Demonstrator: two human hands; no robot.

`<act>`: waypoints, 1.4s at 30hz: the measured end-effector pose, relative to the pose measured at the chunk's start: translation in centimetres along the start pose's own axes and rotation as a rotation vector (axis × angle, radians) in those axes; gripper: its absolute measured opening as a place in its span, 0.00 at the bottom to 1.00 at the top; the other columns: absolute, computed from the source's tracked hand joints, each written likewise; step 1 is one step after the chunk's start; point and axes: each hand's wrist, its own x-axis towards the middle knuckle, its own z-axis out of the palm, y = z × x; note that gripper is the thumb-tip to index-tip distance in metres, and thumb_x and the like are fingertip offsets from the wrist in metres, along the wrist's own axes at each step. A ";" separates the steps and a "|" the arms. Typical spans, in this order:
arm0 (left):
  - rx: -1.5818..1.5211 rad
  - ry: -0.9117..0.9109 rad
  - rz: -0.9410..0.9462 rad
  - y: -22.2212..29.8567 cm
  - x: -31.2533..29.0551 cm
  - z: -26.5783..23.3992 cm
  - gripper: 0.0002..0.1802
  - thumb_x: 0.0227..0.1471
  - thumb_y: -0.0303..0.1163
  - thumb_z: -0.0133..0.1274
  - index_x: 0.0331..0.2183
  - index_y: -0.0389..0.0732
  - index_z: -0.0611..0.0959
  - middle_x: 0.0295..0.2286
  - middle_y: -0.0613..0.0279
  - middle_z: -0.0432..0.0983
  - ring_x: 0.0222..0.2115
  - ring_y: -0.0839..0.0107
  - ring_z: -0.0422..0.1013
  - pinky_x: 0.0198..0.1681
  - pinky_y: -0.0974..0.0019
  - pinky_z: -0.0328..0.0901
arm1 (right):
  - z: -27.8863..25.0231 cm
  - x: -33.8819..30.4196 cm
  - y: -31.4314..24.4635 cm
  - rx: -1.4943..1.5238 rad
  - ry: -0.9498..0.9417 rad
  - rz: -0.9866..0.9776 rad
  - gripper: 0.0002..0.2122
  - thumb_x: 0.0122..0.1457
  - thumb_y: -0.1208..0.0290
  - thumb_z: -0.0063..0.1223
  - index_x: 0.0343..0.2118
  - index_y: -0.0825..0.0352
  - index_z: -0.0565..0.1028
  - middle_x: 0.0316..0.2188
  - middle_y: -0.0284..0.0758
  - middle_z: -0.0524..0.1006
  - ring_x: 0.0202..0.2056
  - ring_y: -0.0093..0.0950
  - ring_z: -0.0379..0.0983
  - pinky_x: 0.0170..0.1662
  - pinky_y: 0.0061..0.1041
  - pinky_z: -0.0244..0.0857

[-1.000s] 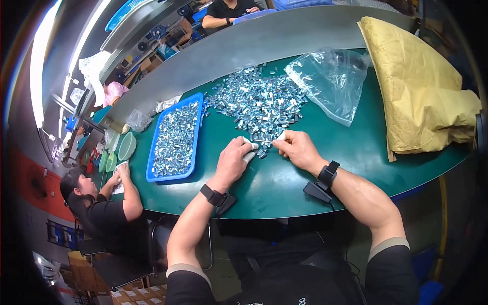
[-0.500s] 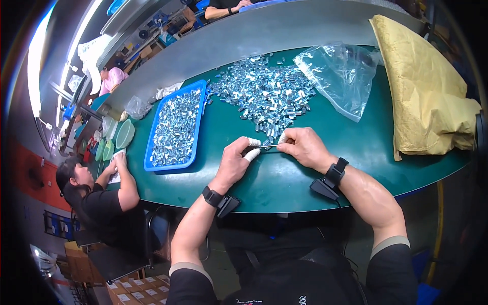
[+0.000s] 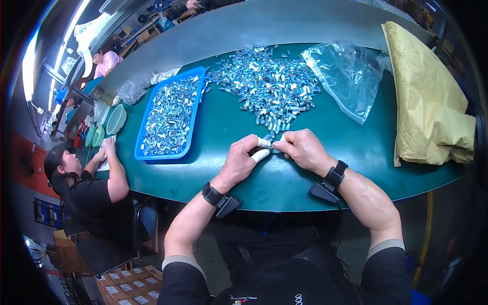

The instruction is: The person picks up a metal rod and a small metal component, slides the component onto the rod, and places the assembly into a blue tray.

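Observation:
My left hand (image 3: 243, 158) and my right hand (image 3: 306, 151) meet just in front of a heap of small shiny metal pieces (image 3: 272, 89). White finger covers wrap the left thumb and forefinger, which pinch a small metal piece (image 3: 273, 148). The right thumb and forefinger close at the same spot; a white cover shows on one right finger. What the right fingers hold is hidden behind the thumb. To the left stands a blue tray (image 3: 189, 133) full of the same kind of metal pieces.
A clear plastic bag (image 3: 351, 84) lies right of the heap, and a yellow sack (image 3: 429, 107) stands at the table's right. Behind runs a grey metal barrier (image 3: 244, 28). At left a co-worker (image 3: 94, 178) sits near green baskets (image 3: 116, 120) on the green table (image 3: 213, 178).
My hands have come closer together; the thin rod that showed between them no longer shows. The view has shifted slightly, with the tray and co-worker farther left in it.

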 end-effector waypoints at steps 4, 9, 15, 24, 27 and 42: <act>-0.001 0.054 0.031 -0.4 0.0 -0.1 0.09 0.53 0.25 0.65 0.37 0.36 0.84 0.31 0.59 0.78 0.30 0.68 0.74 0.33 0.65 0.68 | 0.5 0.5 -0.6 -0.054 0.032 0.021 0.16 0.65 0.62 0.59 0.24 0.68 0.80 0.17 0.33 0.78 0.18 0.23 0.71 0.25 0.30 0.63; -0.020 0.075 0.008 -0.7 -0.4 0.0 0.08 0.54 0.25 0.64 0.38 0.36 0.84 0.31 0.59 0.79 0.31 0.70 0.75 0.35 0.66 0.69 | 0.8 0.2 -1.0 0.078 0.053 0.049 0.15 0.62 0.61 0.60 0.23 0.66 0.78 0.18 0.38 0.78 0.21 0.36 0.75 0.27 0.37 0.64; 0.029 0.002 -0.094 0.1 -1.0 -0.7 0.08 0.57 0.25 0.63 0.40 0.36 0.85 0.34 0.62 0.82 0.35 0.75 0.76 0.40 0.68 0.71 | 0.9 -0.2 0.3 0.184 0.117 -0.108 0.10 0.61 0.66 0.61 0.29 0.68 0.80 0.21 0.38 0.80 0.21 0.29 0.75 0.27 0.32 0.65; 0.475 0.411 -0.137 -4.9 -2.3 -15.2 0.11 0.57 0.23 0.61 0.44 0.38 0.85 0.38 0.60 0.83 0.40 0.73 0.78 0.46 0.68 0.71 | 0.0 1.0 1.7 0.452 0.224 0.090 0.08 0.64 0.70 0.60 0.31 0.69 0.79 0.23 0.29 0.79 0.25 0.17 0.73 0.30 0.19 0.67; 0.766 0.478 -0.092 -4.5 -1.4 -16.4 0.14 0.56 0.23 0.61 0.45 0.38 0.85 0.39 0.59 0.83 0.40 0.70 0.78 0.46 0.66 0.72 | 0.1 1.1 2.0 0.470 0.244 0.091 0.08 0.65 0.69 0.60 0.32 0.69 0.79 0.23 0.29 0.79 0.25 0.16 0.73 0.30 0.19 0.68; 0.454 0.007 0.097 0.6 1.1 -1.2 0.15 0.49 0.26 0.66 0.41 0.40 0.84 0.42 0.57 0.78 0.47 0.55 0.72 0.52 0.57 0.67 | 0.2 0.5 1.8 0.470 0.227 0.072 0.10 0.62 0.67 0.61 0.28 0.68 0.78 0.21 0.31 0.79 0.22 0.20 0.74 0.27 0.25 0.66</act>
